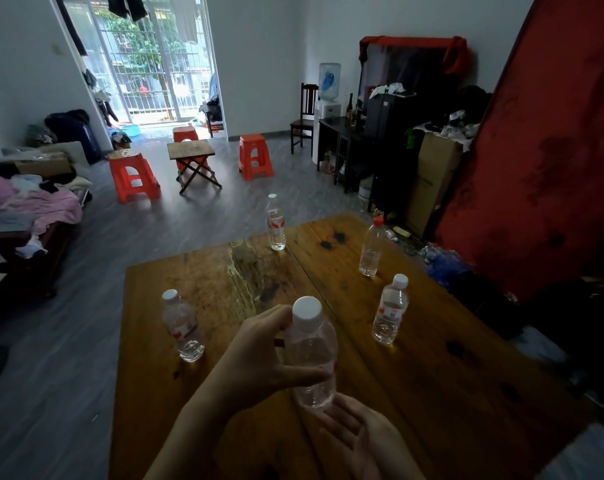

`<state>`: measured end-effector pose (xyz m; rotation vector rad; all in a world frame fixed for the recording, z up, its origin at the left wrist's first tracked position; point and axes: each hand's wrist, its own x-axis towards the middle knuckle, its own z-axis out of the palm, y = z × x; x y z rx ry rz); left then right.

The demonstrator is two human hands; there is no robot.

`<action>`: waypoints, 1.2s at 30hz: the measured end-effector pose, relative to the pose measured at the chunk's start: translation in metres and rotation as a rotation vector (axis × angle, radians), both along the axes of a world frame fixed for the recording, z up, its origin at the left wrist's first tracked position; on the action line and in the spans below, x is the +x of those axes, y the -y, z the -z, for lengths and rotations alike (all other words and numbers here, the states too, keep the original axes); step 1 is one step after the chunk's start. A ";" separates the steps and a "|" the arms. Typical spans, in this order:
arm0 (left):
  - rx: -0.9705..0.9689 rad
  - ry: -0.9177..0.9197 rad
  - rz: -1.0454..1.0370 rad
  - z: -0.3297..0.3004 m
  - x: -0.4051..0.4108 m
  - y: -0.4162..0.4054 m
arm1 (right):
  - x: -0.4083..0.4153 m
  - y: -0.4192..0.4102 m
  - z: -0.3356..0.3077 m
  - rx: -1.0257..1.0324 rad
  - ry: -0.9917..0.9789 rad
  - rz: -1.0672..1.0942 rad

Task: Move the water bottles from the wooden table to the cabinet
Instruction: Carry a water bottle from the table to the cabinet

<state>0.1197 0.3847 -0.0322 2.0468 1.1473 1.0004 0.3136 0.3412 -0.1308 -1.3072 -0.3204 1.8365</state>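
The held bottle (312,355) stands up tall, a little tipped, with its white cap at the top and its round bottom pointing down. It is in front of the person, over the near part of the wooden tabletop (432,393). I cannot tell if its bottom touches the wood.

The left hand (259,362) comes in from the lower left and wraps round the bottle from the left side. Its thumb lies across the front of the bottle and its fingers curl round the far side near the neck. The right hand (359,441) is low, just under and beside the bottle's bottom. Its palm faces up and its fingers are straight and loose, holding nothing.

Four more bottles stand upright on the tabletop, caps up. The left bottle (182,327) is near the left edge. The right bottle (390,310) is on the right side. The red cap bottle (371,247) is farther back on the right. The far bottle (276,223) is at the back edge.

A dark cabinet (362,147) stands across the room by the right wall
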 end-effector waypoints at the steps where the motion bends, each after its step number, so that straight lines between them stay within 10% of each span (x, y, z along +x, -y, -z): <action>1: 0.003 0.000 0.004 -0.002 0.002 0.000 | 0.001 0.001 -0.003 -0.008 -0.015 0.014; 36: 0.011 0.127 0.309 -0.091 0.167 -0.054 | 0.108 0.031 -0.104 0.269 -0.094 0.496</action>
